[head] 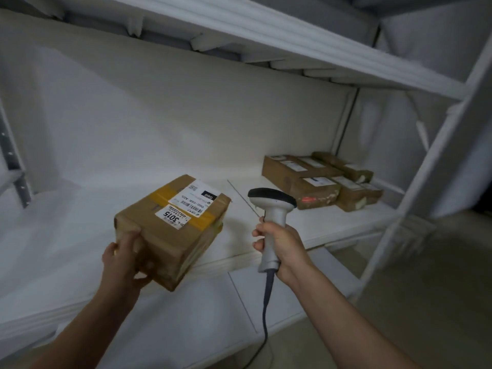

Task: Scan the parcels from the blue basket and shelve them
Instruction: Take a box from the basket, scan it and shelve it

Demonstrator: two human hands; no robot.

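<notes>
Head view: the left hand [123,258] is gripping the stiff, seemingly light cardboard parcel [173,229] by its near corner; the right hand [279,246] is clasping the barcode scanner [271,209].

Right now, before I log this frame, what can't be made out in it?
All head view:
- The blue basket: outside the frame.
- The parcel: near end covered by the left hand; whether its base touches the shelf is unclear.
- The shelved boxes: labels too small and dim to read.
- The scanner, gripped by the right hand: its window faces away.
- The cable: cut off by the bottom edge.
</notes>
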